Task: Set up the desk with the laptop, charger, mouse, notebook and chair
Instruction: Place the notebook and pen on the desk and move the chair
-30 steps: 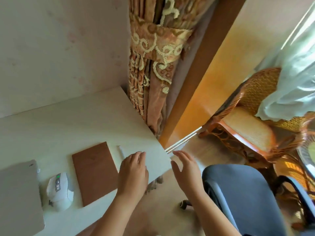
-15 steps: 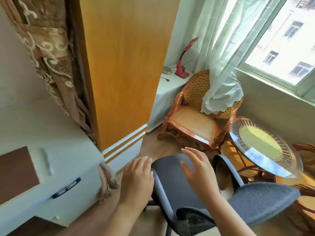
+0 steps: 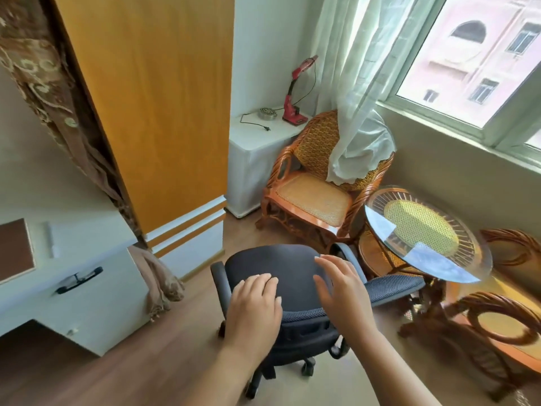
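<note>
A dark blue office chair (image 3: pixel 281 268) on castors stands on the wooden floor, right of the white desk (image 3: pixel 85 230). My left hand (image 3: pixel 254 306) hovers over the chair's seat, fingers apart, holding nothing. My right hand (image 3: pixel 342 291) is spread above the seat's right side, near the armrest, also holding nothing. Whether either hand touches the chair I cannot tell. A brown notebook (image 3: pixel 14 249) lies on the desk at the left edge of view, with a white pen (image 3: pixel 51 240) beside it. Laptop, mouse and charger are out of view.
A wicker armchair (image 3: pixel 316 183) and a round glass-topped wicker table (image 3: pixel 427 232) stand close behind and right of the office chair. A second wicker chair (image 3: pixel 497 326) is at the right. A white cabinet (image 3: pixel 257 148) carries a red lamp. A curtain (image 3: pixel 58 112) hangs by the desk.
My view has swung right, from the desk to the office chair. Both hands have moved from the desk's corner to above the chair's seat. Laptop and mouse have left the view.
</note>
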